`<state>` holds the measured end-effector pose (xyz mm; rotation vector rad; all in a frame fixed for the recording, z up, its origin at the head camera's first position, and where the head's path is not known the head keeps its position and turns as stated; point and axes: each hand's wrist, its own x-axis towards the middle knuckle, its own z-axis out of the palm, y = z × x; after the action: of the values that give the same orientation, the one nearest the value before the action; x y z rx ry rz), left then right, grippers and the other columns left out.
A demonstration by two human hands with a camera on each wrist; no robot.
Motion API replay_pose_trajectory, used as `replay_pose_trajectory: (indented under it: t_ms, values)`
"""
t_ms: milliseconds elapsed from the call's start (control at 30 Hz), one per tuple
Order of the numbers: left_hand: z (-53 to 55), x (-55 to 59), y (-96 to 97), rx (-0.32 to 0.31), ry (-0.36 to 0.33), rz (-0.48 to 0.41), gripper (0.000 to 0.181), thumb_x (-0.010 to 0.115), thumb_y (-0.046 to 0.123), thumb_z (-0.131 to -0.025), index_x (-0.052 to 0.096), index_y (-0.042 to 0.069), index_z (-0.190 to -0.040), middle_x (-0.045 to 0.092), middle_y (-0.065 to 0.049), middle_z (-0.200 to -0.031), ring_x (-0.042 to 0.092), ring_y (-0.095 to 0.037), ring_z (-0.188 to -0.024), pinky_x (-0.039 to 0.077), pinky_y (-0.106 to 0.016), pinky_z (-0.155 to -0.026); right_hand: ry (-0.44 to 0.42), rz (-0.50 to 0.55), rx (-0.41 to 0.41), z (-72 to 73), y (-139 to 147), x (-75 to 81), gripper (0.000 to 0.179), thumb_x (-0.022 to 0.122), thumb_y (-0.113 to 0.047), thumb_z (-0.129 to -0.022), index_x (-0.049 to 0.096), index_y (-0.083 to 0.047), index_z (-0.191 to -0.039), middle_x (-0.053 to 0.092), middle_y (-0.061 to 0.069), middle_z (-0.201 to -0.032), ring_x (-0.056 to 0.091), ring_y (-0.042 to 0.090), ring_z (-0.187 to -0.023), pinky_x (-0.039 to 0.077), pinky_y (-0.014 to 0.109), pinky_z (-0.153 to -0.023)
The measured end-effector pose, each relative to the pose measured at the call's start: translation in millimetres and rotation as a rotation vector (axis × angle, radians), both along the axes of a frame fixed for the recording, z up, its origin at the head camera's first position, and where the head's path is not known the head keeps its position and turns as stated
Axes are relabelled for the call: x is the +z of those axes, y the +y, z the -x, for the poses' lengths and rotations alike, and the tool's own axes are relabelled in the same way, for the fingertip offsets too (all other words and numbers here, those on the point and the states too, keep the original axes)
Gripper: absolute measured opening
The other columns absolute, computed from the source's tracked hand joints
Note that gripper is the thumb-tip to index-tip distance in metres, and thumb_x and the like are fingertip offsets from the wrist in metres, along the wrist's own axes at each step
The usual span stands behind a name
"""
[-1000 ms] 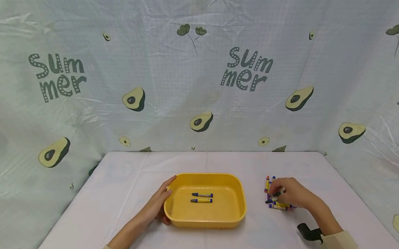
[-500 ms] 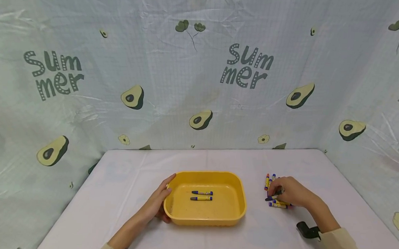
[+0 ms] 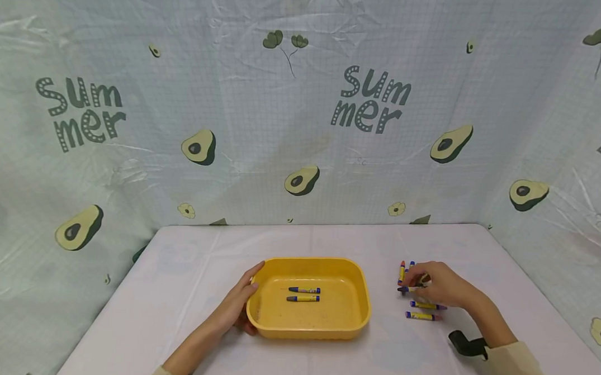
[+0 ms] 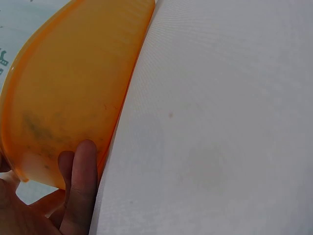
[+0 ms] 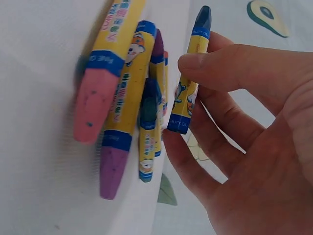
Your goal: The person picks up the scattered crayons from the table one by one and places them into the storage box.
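My left hand (image 3: 235, 307) grips the left end of a yellow plastic tray (image 3: 314, 337), its fingertips against the outer wall (image 4: 73, 93) in the left wrist view. Two dark-tipped crayons (image 3: 304, 290) lie side by side inside. To the right of the tray, my right hand (image 3: 442, 286) pinches a dark blue crayon (image 5: 188, 83) between thumb and fingers. Near that hand, on the table, are a pink crayon (image 5: 93, 103), a purple crayon (image 5: 115, 171) and a dark green crayon (image 5: 147, 107). A red-orange crayon (image 3: 402, 273) and others lie just beyond, partly hidden by the hand.
A pale cloth covers the table (image 3: 201, 261). Behind and at the sides hangs a white curtain (image 3: 251, 152) printed with avocados and lettering. A black wrist mount (image 3: 467, 346) sits at the right cuff.
My right hand has shifted slightly away from me, bringing the pinched dark blue crayon with it. The pink crayon now lies nearer me, apart from the purple one. My left hand stays on the tray.
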<state>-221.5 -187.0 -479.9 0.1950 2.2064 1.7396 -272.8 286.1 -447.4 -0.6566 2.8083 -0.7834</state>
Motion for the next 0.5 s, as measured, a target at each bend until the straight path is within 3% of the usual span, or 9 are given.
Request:
replay_pose_trajectory:
  t_ms: [167, 500]
  values:
    - [1.0, 0.7, 0.5, -0.006, 0.001, -0.006, 0.046, 0.029, 0.037, -0.106, 0.018, 0.045, -0.150, 0.050, -0.026, -0.129, 0.063, -0.023, -0.059, 0.058, -0.043, -0.051, 0.032, 0.040, 0.063, -0.9, 2.0, 1.1, 0.021, 0.069, -0.007, -0.084, 0.069, -0.022, -0.098, 0.066, -0.008, -0.094, 0.056, 0.004, -0.083, 0.055, 0.019, -0.072]
    - [-0.7, 1.7, 0.0, -0.005, 0.001, -0.014, 0.048, 0.031, 0.041, -0.104, 0.019, 0.043, -0.150, 0.050, -0.027, -0.127, 0.062, -0.023, -0.058, 0.058, -0.043, -0.051, 0.081, 0.060, 0.090, -6.8, -8.7, 12.8, 0.027, 0.068, -0.003, -0.084, 0.068, -0.018, -0.106, 0.062, -0.007, -0.092, 0.054, 0.005, -0.082, 0.054, 0.019, -0.073]
